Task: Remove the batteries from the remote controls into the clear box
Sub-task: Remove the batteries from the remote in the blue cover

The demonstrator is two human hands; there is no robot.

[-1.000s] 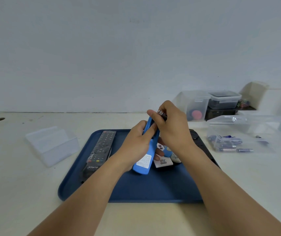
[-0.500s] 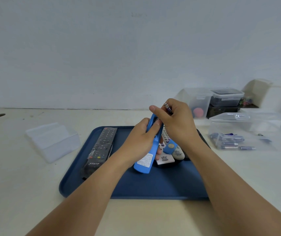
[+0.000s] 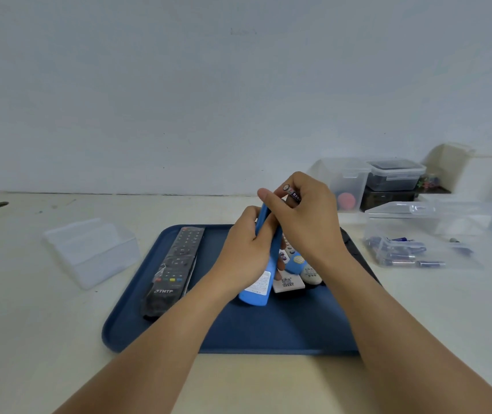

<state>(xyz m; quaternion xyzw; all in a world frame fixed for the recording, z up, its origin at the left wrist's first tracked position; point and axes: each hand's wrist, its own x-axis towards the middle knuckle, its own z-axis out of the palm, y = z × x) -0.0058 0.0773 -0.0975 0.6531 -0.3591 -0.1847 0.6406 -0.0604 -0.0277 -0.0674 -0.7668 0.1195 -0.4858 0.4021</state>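
At nine o'clock on the worktop (image 3: 29, 339) sits an upturned clear plastic container (image 3: 92, 249), well apart from everything else. Just right of it lies the dark blue tray (image 3: 268, 333), filling the centre of the view. Along the tray's nine o'clock side a long black remote (image 3: 174, 268) lies flat, buttons up, its length running from six toward twelve.

My left hand (image 3: 246, 255) is over the middle of the tray, its grip wrapped around the blue remote (image 3: 258, 286), which I hold tilted on edge with its lower end, bearing a white label, down near the tray surface. At three o'clock of that remote, resting on the tray, are a white remote (image 3: 288, 282) and beside it a pale remote (image 3: 308, 271) with a blue end; part of both is hidden behind my hands.

My right hand (image 3: 304, 222) is above the top end of the blue remote, at its twelve o'clock, thumb extended leftward. Its grip is clamped on a battery (image 3: 292, 194), which is pinched between the curled fingers and pokes out at the upper side of the hand, clear of the remote.

At three o'clock, off the tray on the worktop, stands the clear box (image 3: 417, 231), with several batteries (image 3: 399, 252) lying in its bottom. Behind it, toward one o'clock against the wall, are more plastic containers (image 3: 388, 177), one with something red inside.
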